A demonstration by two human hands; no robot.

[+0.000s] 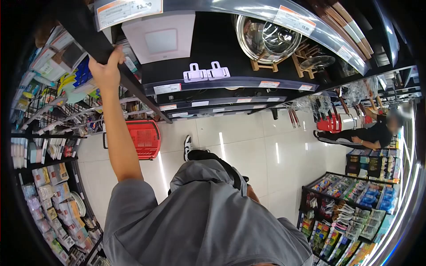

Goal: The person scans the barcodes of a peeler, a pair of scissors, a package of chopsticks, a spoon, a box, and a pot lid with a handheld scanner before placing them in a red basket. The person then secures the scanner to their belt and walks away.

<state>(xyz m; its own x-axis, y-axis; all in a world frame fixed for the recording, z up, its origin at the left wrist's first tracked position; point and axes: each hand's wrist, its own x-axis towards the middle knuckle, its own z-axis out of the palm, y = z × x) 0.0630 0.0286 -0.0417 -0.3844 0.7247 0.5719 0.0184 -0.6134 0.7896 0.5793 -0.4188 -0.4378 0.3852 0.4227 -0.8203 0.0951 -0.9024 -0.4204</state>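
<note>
The black post (90, 33) lies within the curled left hand (106, 71); right hand hidden, state unclear.

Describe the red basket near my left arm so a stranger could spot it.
Start at the black shelf post gripped by the left hand. Below, on the pale tiled floor, is the red basket. Unlike the red item beside another person far right, it's partly hidden behind the left forearm.

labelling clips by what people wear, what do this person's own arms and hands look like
The left arm has a short, plain grey sleeve that leaves the forearm bare. The left hand wears no glove, and no watch or bracelet shows. The right hand cannot be clearly made out.
</note>
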